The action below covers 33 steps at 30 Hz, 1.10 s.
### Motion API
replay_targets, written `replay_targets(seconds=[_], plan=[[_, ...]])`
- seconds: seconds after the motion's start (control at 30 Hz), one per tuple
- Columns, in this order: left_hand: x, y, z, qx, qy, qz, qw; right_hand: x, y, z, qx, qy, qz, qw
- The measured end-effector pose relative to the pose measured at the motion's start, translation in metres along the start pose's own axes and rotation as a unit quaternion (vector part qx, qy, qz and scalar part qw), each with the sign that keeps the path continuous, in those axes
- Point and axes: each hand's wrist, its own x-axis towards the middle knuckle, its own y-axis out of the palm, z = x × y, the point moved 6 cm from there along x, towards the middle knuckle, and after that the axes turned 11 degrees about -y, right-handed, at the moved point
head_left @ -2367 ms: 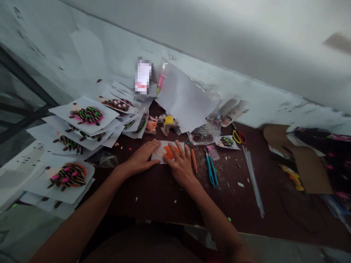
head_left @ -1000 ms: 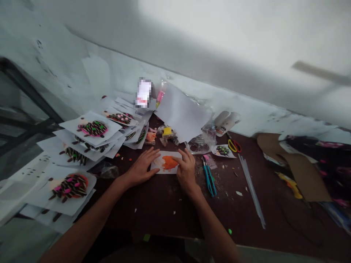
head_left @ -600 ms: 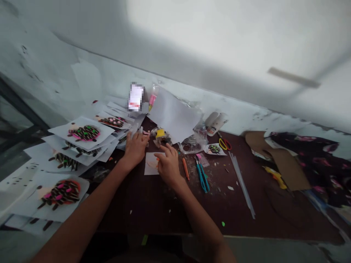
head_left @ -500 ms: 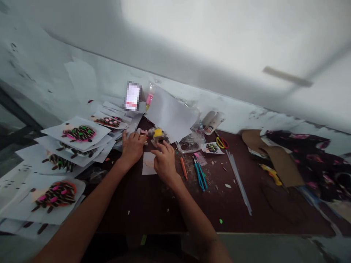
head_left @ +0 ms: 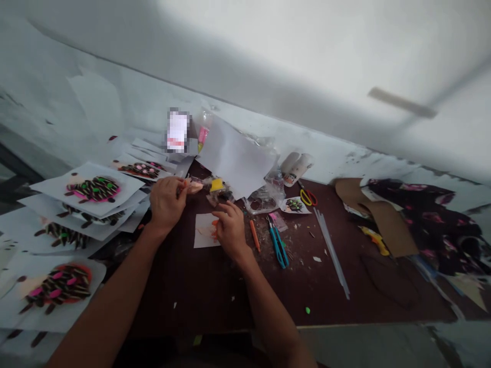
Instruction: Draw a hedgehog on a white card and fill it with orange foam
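Note:
My left hand (head_left: 168,202) is closed, thumb against fingers, at a small orange-peach piece, probably modelling clay (head_left: 186,183); its outline is partly hidden. Just beyond the fingertips lies a peach-coloured lump in clear wrapping (head_left: 195,187). Over the right side of a small white paper (head_left: 201,239) rests my right hand (head_left: 233,232), its fingers bent and apart. Soft orange material (head_left: 214,230) shows on the sheet beside the right thumb, touching or very near it. A yellow lump in a clear packet (head_left: 217,185) sits above the right hand.
An orange stick (head_left: 254,236), blue-handled pliers (head_left: 278,245) and scissors (head_left: 307,197) lie to the right, with clear sticks (head_left: 333,255) and a yellow glue gun (head_left: 374,240) further over. Stacked hedgehog pictures (head_left: 94,189) fill the left. A phone (head_left: 177,131) stands behind.
My left hand has drawn left, away from the paper, and closed its fingers. Orange material now shows on the paper beside my right hand. The camera view has shifted slightly.

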Motion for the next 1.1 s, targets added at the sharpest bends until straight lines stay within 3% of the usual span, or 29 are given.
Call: replay_targets(seconds=[0.17, 0.37, 0.53, 0.63, 0.8, 1.0, 1.1], plan=[[0.005, -0.012, -0.004, -0.065, -0.024, -0.034, 0.997, -0.002, -0.002, -0.003, 0.008, -0.001, -0.003, 1.0], [0.004, -0.015, -0.003, -0.179, -0.093, -0.018, 0.979, -0.002, -0.01, -0.02, 0.028, 0.037, -0.036, 0.998], [-0.001, -0.011, -0.003, -0.239, -0.123, -0.006, 0.963, 0.004, -0.016, -0.024, 0.115, 0.067, -0.072, 0.989], [-0.004, -0.006, -0.006, -0.279, -0.122, 0.03, 0.952, 0.015, -0.014, -0.02, 0.177, 0.083, -0.077, 0.978], [-0.011, 0.013, -0.012, -0.255, -0.106, 0.123, 0.953, 0.038, 0.003, -0.01, 0.279, 0.094, -0.054, 0.954], [-0.022, 0.035, -0.016, -0.376, -0.135, 0.288, 0.87, 0.045, 0.02, -0.006, 0.328, 0.104, -0.074, 0.936], [-0.024, 0.034, -0.022, -0.394, -0.129, 0.316, 0.853, 0.038, 0.015, -0.009, 0.34, 0.13, -0.108, 0.925]])
